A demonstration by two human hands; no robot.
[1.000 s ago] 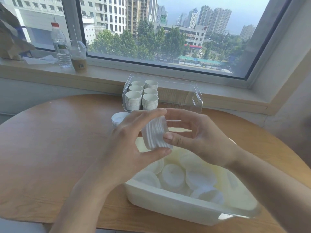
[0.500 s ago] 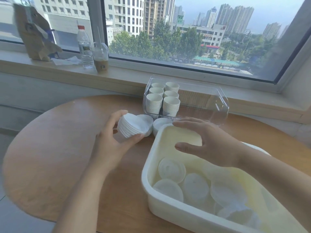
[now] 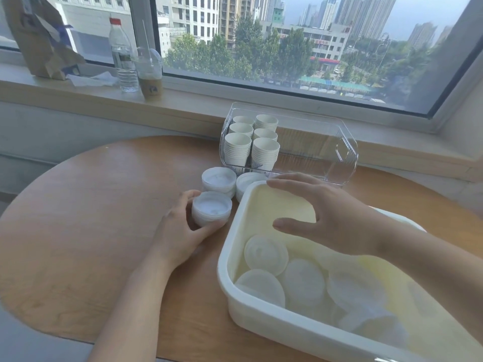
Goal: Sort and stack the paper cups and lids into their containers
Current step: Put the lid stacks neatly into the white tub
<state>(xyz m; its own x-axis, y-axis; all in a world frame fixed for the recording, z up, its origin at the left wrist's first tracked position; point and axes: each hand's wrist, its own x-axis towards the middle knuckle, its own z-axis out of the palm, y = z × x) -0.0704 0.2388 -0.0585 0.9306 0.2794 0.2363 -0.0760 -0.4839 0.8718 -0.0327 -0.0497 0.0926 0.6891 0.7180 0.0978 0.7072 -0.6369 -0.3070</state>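
While left hand [image 3: 180, 231] fingers curl round the lid stack [image 3: 211, 208] on the worktop [image 3: 86, 218], right hand [image 3: 329, 215] fingers spread, holding nothing, over the white tub [image 3: 230, 257].

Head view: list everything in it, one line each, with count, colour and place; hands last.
Table: one, brown wood, under everything.
White bin: one, near right on the table.
Loose lids: several, translucent white, in the bin.
Clear box: one, far side of the table.
Cup stacks: six, white, left end of the clear box.
Lid stacks: three, white, on the table left of the bin; one held, one behind it, one against the bin's corner.
Bottle: one, clear with red cap, on the sill.
Iced drink: one, brown, beside the bottle.
Paper bag: one, brown, left on the sill.
Left hand: fingers around the near lid stack.
Right hand: open, over the bin.
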